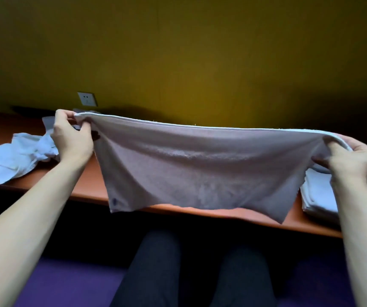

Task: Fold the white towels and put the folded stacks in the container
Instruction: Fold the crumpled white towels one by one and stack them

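You've got one white towel [191, 169] stretched in the air above the front edge of the orange table [89, 185], doubled over along its top edge. Your left hand [71, 138] pinches the top-left corner, thumb and fingers closed on the cloth. Your right hand [353, 158] grips the top-right corner, fingers curled round the hem. Both are holding the towel, nothing else.

Step in hand, I'd say: getting the halves lined up before the next fold.

- Bottom edge isn't level: the lower right corner hangs further down than the left and the edge looks ragged. Check the 2 layers match at the corners w/ your fingertips before laying it down.
- Keep the top edge taut. It sags a bit in the middle now, so pull your hands slightly apart.
- Lay it flat on the bare tabletop btwn the piles, not over the edge, then smooth it from centre out.
- Fold to match the folded stack [320, 196] at your right, under your right wrist, so the stack stays square.

The unfolded heap [18, 158] sits on the table to your left, well apart from the stack; don't let the hanging cloth drag into it.

No container in view, so can't tell where it is. A wall socket [87, 99] sits on the yellow wall behind, irrelevant.
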Available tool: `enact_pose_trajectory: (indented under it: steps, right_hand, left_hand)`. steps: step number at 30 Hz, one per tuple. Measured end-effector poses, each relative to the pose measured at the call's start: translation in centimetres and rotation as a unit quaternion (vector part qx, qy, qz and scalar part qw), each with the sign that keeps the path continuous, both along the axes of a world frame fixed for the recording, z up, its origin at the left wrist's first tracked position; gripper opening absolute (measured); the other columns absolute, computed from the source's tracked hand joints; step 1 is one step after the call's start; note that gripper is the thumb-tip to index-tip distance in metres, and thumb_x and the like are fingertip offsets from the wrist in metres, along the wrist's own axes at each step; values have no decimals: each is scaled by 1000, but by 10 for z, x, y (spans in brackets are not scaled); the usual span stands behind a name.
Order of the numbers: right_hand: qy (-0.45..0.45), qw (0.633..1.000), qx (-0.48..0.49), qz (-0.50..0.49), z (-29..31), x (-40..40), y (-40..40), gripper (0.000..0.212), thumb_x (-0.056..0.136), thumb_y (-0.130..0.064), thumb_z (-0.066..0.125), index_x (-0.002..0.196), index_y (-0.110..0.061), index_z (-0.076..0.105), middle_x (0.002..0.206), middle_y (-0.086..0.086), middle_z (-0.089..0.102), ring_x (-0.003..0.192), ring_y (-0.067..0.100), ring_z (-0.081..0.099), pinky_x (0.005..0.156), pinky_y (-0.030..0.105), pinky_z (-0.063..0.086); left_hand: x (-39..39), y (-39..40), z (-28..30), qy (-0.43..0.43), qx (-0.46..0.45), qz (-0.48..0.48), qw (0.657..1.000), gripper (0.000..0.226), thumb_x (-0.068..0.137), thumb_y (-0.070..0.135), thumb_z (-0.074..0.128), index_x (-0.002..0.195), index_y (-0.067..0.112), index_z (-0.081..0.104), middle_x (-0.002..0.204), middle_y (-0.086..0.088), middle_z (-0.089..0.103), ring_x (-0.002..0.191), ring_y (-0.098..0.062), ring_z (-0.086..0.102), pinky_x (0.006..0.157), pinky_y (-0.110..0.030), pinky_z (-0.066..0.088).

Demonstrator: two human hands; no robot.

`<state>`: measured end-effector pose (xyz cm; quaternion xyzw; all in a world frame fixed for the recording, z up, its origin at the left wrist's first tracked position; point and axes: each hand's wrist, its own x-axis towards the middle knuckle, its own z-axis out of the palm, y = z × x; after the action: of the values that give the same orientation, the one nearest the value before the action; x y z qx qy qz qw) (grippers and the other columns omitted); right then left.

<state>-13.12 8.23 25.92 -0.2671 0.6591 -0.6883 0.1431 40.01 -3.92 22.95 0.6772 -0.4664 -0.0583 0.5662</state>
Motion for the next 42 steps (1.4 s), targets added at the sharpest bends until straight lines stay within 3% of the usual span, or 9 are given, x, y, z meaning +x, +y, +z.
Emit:
enact_pose_trajectory:
  steps: [6, 10, 14, 18, 23, 29, 32, 38, 42]
  right_hand:
    - [109, 981, 145, -66, -66, -11, -69, 17, 83, -22, 70, 93, -11, 75, 82, 4, 66, 83, 19, 64, 63, 22, 47]
    - [61, 974, 216, -31, -117, -8, -121, 6, 86, -13, 67, 87, -13, 72, 69, 4, 64, 60, 17, 70, 43, 24, 49]
    - [52, 962, 267, -10, -170, -15, -173, 17, 87, -22, 61, 76, -9, 65, 56, -3, 60, 63, 25, 73, 56, 29, 53]
    - [62, 956, 287, 9, -200, -19, -212, 24, 93, -19, 57, 84, 1, 67, 57, 0, 60, 61, 24, 73, 58, 32, 55]
    - [96, 948, 301, 21, -228, -29, -239, 23, 95, -24, 56, 79, -11, 65, 68, 7, 67, 61, 28, 73, 65, 40, 58]
    - [157, 929, 333, 44, -238, -41, -255, 23, 100, -25, 50, 101, -11, 69, 91, 12, 71, 62, 27, 71, 61, 33, 57]
    - [237, 902, 357, 52, -244, -45, -253, 24, 98, -29, 53, 102, -12, 70, 93, 14, 72, 79, 37, 69, 75, 45, 59]
    - [252, 883, 377, 119, -238, -46, -243, 25, 95, -27, 59, 100, -6, 71, 96, 19, 72, 93, 36, 65, 72, 30, 41]
    - [240, 887, 372, 134, -235, -55, -236, 25, 97, -23, 56, 103, -3, 71, 101, 20, 72, 98, 35, 66, 81, 33, 47]
  left_hand:
    - [-13, -74, -54, 92, 67, 22, 993, 14, 85, 19, 62, 96, 21, 53, 94, -6, 65, 95, -28, 64, 91, -37, 52]
    - [-20, -127, -108, 136, 127, 42, 982, 13, 83, 19, 63, 94, 17, 57, 94, -9, 65, 89, -24, 64, 90, -39, 54]
    - [-26, -183, -162, 185, 168, 65, 966, 9, 75, 28, 61, 83, 25, 56, 93, -11, 71, 85, -28, 71, 84, -43, 59]
    - [-48, -216, -165, 157, 185, 94, 966, 16, 86, 30, 58, 96, 19, 64, 107, -13, 72, 100, -30, 66, 91, -35, 50]
    - [-56, -256, -186, 129, 212, 87, 965, 31, 92, 37, 57, 110, 13, 67, 115, -11, 70, 107, -31, 65, 93, -35, 49]
    - [-91, -253, -196, -13, 280, -70, 957, 55, 94, 17, 65, 145, 9, 44, 149, -19, 40, 133, -37, 45, 110, -36, 36]
    - [-135, -213, -215, -150, 297, -232, 914, 44, 88, 14, 69, 130, 9, 57, 135, -23, 51, 123, -41, 49, 104, -40, 38]
    - [-281, -60, -232, -255, 229, -527, 778, 27, 85, 26, 63, 111, 19, 65, 112, -10, 60, 100, -35, 56, 90, -40, 47]
    - [-350, 10, -250, -345, 144, -638, 673, 36, 78, 37, 65, 108, 16, 63, 102, -9, 60, 85, -32, 59, 72, -37, 51]
